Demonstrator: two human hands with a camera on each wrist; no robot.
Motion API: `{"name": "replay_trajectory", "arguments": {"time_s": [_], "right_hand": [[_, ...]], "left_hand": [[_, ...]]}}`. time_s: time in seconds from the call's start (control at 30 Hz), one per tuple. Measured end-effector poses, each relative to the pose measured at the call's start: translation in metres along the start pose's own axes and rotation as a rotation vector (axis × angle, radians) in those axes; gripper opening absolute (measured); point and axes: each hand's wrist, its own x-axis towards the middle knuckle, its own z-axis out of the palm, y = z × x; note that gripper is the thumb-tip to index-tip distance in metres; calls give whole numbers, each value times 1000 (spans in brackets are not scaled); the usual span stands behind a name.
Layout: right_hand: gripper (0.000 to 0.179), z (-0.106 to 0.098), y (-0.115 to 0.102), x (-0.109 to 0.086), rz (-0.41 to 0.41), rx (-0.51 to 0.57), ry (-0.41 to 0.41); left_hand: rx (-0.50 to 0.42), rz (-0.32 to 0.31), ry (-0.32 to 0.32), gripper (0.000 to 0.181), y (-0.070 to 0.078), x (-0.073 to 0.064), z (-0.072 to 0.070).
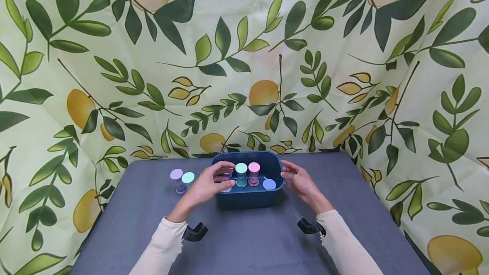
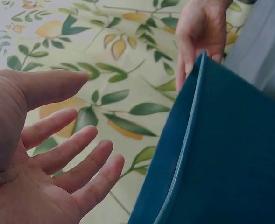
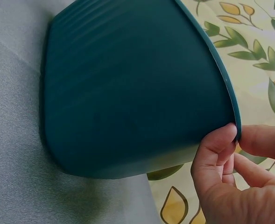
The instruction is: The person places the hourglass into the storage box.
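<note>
A dark blue-teal bin [image 1: 246, 200] stands on the table. Inside it are a mint sand timer [image 1: 241, 177], a pink sand timer [image 1: 254, 176] and a timer with a blue cap [image 1: 269, 184]; purple ones at the left end are partly hidden by fingers. My left hand [image 1: 206, 184] hovers at the bin's left end, fingers spread and holding nothing, as the left wrist view shows. At the opposite end, my right hand [image 3: 235, 172] pinches the bin's rim between thumb and fingers.
Left of the bin, a purple sand timer [image 1: 177, 176] and a mint-capped timer [image 1: 188, 177] stand on the grey-blue tabletop [image 1: 252, 241]. The second is partly behind my left hand. A leaf-and-lemon patterned cloth [image 1: 237, 88] hangs behind and along both sides.
</note>
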Motion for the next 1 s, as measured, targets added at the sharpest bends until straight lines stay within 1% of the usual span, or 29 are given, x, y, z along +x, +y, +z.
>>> {"name": "replay_trajectory", "arguments": {"time_s": [0.17, 0.3, 0.43, 0.53, 0.77, 0.9, 1.0], "right_hand": [[51, -1, 0, 0, 1, -4, -1], [51, -2, 0, 0, -6, -7, -4], [50, -2, 0, 0, -11, -10, -4], [51, -1, 0, 0, -14, -24, -10], [50, 0, 1, 1, -1, -20, 3], [51, 0, 0, 0, 0, -26, -2], [50, 0, -1, -1, 2, -26, -2]], "left_hand": [[-1, 14, 47, 45, -6, -8, -10], [7, 9, 88, 46, -7, -14, -17], [-5, 10, 125, 47, -8, -21, -24], [-4, 8, 156, 47, -12, -26, -30], [29, -49, 219, 47, -22, -36, -41], [60, -66, 246, 45, -28, -42, -46], [77, -67, 271, 45, -33, -46, -49]]}}
